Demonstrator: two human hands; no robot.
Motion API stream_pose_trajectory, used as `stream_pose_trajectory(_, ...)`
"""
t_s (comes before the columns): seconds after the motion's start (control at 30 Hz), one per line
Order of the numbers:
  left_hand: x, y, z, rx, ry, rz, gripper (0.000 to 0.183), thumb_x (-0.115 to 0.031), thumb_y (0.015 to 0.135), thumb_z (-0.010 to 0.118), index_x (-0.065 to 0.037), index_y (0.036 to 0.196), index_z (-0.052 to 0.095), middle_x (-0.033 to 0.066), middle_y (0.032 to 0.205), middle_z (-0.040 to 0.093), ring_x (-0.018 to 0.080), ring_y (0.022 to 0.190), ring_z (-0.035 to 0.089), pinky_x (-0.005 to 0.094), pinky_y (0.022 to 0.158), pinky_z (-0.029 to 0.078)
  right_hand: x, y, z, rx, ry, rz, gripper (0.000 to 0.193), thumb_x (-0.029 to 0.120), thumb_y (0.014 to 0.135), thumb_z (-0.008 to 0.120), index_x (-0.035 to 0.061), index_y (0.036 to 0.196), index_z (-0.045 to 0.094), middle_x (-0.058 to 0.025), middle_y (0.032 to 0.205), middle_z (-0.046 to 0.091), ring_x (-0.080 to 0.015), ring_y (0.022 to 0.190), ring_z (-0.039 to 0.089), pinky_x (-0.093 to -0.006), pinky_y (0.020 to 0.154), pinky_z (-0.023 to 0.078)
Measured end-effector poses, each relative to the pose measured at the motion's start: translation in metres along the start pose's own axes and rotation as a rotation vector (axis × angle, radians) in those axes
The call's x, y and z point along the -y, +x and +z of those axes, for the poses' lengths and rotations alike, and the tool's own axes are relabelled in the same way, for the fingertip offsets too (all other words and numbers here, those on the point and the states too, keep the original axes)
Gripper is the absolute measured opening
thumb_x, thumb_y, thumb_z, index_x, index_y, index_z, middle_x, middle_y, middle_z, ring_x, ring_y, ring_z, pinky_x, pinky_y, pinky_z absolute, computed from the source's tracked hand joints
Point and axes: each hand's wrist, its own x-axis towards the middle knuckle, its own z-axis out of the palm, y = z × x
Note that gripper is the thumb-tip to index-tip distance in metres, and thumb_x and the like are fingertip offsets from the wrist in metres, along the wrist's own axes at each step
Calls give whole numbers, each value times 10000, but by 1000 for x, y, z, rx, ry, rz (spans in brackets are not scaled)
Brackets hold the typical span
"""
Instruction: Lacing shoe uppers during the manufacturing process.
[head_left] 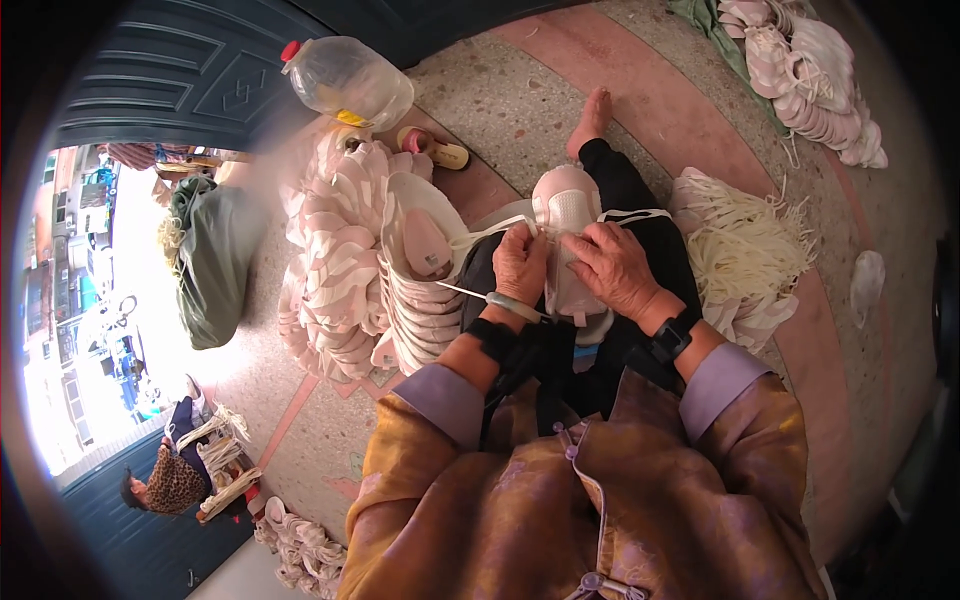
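A pale pink shoe upper (568, 200) lies on my lap, its toe pointing away from me. White laces (640, 213) stick out on both sides of it. My left hand (520, 262) is closed at its left edge, pinching a lace (490, 232). A hook tool (512, 304) with a thin metal shaft and pale handle sits against the heel of that hand, its shaft pointing left. The fingers of my right hand (612, 262) are bent over the right side of the upper, gripping it; its thumb is hidden.
Stacked uppers (425, 310) and a larger pile of uppers (325, 260) stand at my left. Bundled laces (755, 250) lie over more uppers at my right. Farther off are a clear jug (355, 82), a slipper (435, 148), a green sack (210, 265) and a seated person (178, 475).
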Motion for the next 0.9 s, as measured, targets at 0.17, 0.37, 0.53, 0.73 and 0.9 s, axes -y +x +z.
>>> stream_pose_trajectory(0.17,-9,-2,0,-65,172,123,136,-149,798,592,-16,786,571,47,600,545,101,556,492,273,536,414,-1,-1,1,-11,42,16,380,129,677,651,115,1045,560,-47,838,467,-220,824,503,-331,707,435)
stream_pose_trajectory(0.37,-20,-3,0,-93,276,192,125,-148,781,585,-28,759,559,155,638,569,292,600,578,348,566,441,0,-1,0,-29,32,15,366,128,680,649,107,1035,562,-57,826,468,-230,818,506,-320,722,454)
stream_pose_trajectory(0.53,-25,-2,-1,-49,367,198,123,-141,764,586,-29,740,543,163,645,571,334,624,576,373,564,440,-3,-3,2,-58,47,12,360,132,677,651,112,1026,569,-56,829,479,-230,812,515,-320,707,465)
stream_pose_trajectory(0.73,-34,4,3,69,569,324,112,-124,745,564,-30,698,524,178,661,576,370,664,573,429,585,444,-8,-7,5,-63,104,54,377,136,667,650,135,1037,572,-43,840,497,-220,815,541,-323,693,483)
stream_pose_trajectory(0.9,-38,16,3,227,728,291,132,-148,742,548,-18,737,526,193,740,604,363,741,590,442,661,458,-10,-6,4,-17,193,128,386,150,670,643,161,1048,568,-47,843,503,-236,769,576,-340,672,493)
